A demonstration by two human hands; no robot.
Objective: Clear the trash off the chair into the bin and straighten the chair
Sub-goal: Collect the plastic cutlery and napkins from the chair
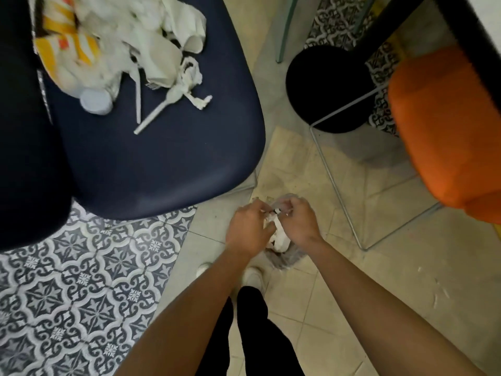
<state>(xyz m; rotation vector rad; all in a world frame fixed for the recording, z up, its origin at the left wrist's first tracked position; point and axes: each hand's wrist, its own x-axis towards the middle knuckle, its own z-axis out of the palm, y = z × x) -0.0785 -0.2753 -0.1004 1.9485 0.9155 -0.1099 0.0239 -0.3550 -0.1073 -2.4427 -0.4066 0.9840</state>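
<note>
Between the two hands, low over the floor, sits a wad of crumpled white paper [279,238]. The left hand [248,232] and right hand [296,223] are drawn close together, fingers curled, both pinching the wad from opposite sides. Whether the fingertips also catch the plastic cannot be told. Directly under the grip and spreading out past it is a greyish translucent bag [284,260], blurred at its edges. Just nearer the person than the grip is a white shoe [253,276].

Up and to the left of the grip stands the navy chair [168,164], its smooth seat set at an angle to the floor tiles. The trash is heaped on the part of the seat far from the hands: a yellow-and-orange striped wrapper [62,42], a loose mound of white napkins [151,50], a twisted strip of tissue [199,101], a round white lid [96,101] and two white plastic handles [154,116] lying crossed, pointing toward the seat's middle.

Beyond the grip is a round black stool [328,88], and to its right an orange chair [447,131] on thin metal legs
</note>
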